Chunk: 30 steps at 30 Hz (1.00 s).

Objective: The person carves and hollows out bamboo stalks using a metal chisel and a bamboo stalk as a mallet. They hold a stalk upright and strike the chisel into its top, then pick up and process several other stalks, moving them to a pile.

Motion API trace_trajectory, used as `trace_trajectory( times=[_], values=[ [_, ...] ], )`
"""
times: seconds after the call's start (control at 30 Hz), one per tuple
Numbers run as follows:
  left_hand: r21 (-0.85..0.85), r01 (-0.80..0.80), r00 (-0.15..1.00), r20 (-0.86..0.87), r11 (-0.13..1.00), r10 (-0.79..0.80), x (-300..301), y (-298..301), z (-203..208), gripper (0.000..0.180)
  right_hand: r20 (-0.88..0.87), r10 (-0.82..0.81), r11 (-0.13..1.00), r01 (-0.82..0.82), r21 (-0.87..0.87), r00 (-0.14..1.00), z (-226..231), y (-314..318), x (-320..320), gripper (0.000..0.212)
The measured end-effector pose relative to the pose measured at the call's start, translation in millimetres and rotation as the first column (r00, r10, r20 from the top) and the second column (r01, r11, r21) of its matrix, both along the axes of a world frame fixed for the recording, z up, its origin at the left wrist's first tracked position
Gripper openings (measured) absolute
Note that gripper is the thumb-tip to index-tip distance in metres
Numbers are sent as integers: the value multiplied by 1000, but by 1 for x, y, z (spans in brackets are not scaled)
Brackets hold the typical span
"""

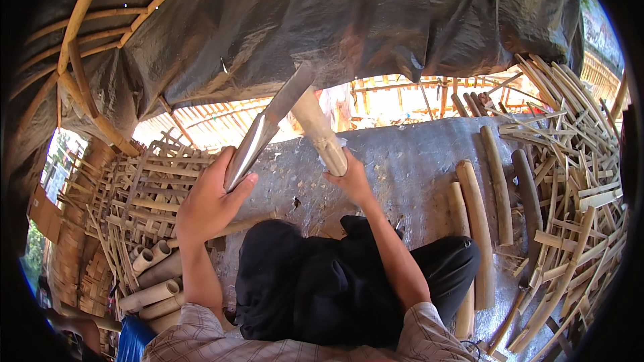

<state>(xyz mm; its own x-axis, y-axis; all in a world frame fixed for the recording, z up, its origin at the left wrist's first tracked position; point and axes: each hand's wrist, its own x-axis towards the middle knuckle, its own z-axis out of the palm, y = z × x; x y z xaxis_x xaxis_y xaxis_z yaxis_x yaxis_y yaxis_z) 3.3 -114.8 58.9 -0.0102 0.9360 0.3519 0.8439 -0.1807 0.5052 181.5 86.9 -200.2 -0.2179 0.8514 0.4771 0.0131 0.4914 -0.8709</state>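
Observation:
My left hand (206, 201) is closed around the lower end of a machete (255, 142). Its lower part is shiny metal, and a broad, darker end points up and to the right. My right hand (353, 181) grips the near end of a pale bamboo piece (316, 131), which leans up and to the left. The far ends of machete and bamboo meet or overlap in view; I cannot tell whether they touch. Both are held above the ground in front of my crossed legs, which are in black trousers (315, 281).
A grey sheet (402, 154) covers the ground ahead. Several bamboo poles (475, 228) lie on the right, beside a heap of split bamboo (583, 181). Cut bamboo tubes (157, 295) and a stack of bamboo lattice (151, 188) are on the left. A dark tarp (349, 20) hangs ahead.

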Motion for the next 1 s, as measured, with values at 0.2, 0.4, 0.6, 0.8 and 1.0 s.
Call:
trace_trajectory(
  times=[0.2, 0.4, 0.6, 0.8, 1.0],
  values=[
    [-85, -76, 981, -187, 993, 59, 23, 18, -15, 34, 16, -8, 1000, 7, 22, 1000, 8, 1, 6, 50],
    [55, -136, 979, -147, 989, 143, 38, 18, -15, 34, -56, -62, 998, 62, -3, 996, 3, 6, 6, 53],
    [-28, -225, 946, -245, 974, 212, 31, 31, 2, 35, -87, -107, 994, 108, 9, 990, -2, 14, 12, 55],
    [-56, -33, 982, -188, 998, 22, 6, 43, 24, 29, -91, -126, 992, 124, -27, 988, 7, 9, 8, 50],
    [-134, -44, 973, -229, 990, 13, 13, 52, 47, 30, -80, -161, 987, 158, -40, 984, 12, 3, 10, 47]
  ],
)
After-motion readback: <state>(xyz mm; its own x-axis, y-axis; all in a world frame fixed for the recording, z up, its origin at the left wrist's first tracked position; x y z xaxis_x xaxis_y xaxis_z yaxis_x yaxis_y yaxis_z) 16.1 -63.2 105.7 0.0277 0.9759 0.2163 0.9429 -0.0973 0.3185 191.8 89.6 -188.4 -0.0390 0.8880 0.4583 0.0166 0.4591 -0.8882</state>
